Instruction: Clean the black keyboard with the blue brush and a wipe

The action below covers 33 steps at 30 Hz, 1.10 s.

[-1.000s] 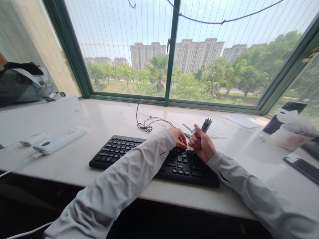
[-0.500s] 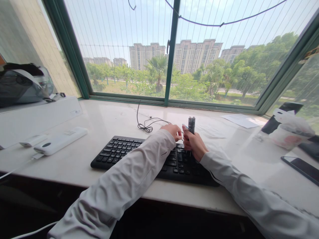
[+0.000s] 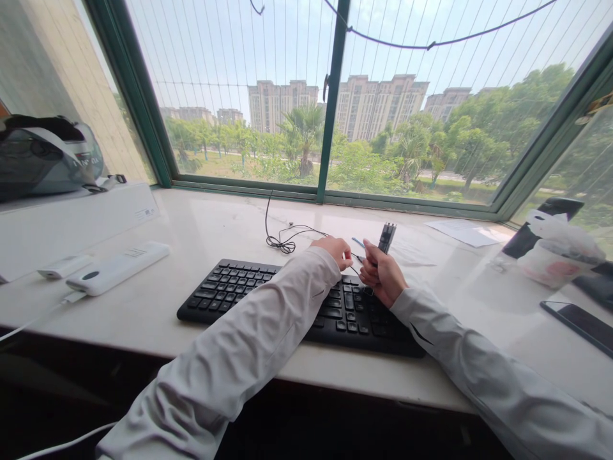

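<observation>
My right hand (image 3: 383, 275) is wrapped round a dark, slim handheld device (image 3: 387, 237) with small prongs at its top end. The device tilts to the right above the number pad of a black keyboard (image 3: 239, 285); its lower part is hidden in my fist. Just left of it, my left hand (image 3: 334, 249) hovers over the keyboard's back edge with the fingers curled in. Whatever those fingers hold is out of sight. A thin black cable (image 3: 281, 244) runs behind my left hand, and a small dark connector (image 3: 359, 257) shows between the hands.
A thin blue stick-like thing (image 3: 357, 243) lies behind my right thumb. Left on the white counter (image 3: 201, 223) are a white power bank (image 3: 119, 267) and a white box (image 3: 71, 223) under a bag (image 3: 48, 156). At right lie a phone (image 3: 582, 326), a plastic-wrapped tub (image 3: 558, 259) and paper (image 3: 462, 232).
My right hand has moved slightly right, and the device in it has gone from upright to tilted right. The blue stick and the connector show more clearly. My left hand has barely moved.
</observation>
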Tool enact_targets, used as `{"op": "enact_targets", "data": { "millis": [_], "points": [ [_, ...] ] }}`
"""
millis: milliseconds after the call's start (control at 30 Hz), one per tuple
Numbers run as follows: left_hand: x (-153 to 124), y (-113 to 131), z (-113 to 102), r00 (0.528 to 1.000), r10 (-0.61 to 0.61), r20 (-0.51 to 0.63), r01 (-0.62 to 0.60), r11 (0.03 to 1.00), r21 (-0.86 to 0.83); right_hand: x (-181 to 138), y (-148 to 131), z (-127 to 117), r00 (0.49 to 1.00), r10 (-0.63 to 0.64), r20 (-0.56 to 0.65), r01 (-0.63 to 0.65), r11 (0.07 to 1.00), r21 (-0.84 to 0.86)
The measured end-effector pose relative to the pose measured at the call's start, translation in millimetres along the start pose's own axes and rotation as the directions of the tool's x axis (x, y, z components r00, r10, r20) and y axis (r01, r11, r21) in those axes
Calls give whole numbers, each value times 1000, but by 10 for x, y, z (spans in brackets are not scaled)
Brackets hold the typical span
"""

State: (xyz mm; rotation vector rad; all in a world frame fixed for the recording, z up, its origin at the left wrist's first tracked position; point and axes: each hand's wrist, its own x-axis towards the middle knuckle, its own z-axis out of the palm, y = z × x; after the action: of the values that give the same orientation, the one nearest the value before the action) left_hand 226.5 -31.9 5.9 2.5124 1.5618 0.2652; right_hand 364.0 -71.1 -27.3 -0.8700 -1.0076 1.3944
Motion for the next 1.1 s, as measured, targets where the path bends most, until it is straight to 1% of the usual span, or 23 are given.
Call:
{"op": "enact_targets", "data": {
  "millis": [167,400,633,767,867,967,1100],
  "points": [
    [-1,-2,4,1000,-2,8,2,1000,5,-6,16,16,1000,-22,4,22,999,-36],
    [14,-15,47,999,12,42,-13,1000,18,-27,25,20,997,-68,-33,67,997,-45],
    [49,-44,104,999,-2,54,2,1000,6,28,18,-11,994,-35,-106,38,999,24],
    [50,-42,104,999,0,49,0,1000,-4,23,20,6,992,-63,-109,62,998,-6],
    [45,-35,86,998,9,56,-9,1000,8,-13,35,22,992,-101,-79,95,993,-75],
    [33,-25,69,998,22,63,-24,999,28,-38,57,10,991,-137,-7,134,979,-153],
    [16,-12,66,998,25,50,-27,999,40,-38,63,-28,988,-140,58,148,973,-176]
  ]
}}
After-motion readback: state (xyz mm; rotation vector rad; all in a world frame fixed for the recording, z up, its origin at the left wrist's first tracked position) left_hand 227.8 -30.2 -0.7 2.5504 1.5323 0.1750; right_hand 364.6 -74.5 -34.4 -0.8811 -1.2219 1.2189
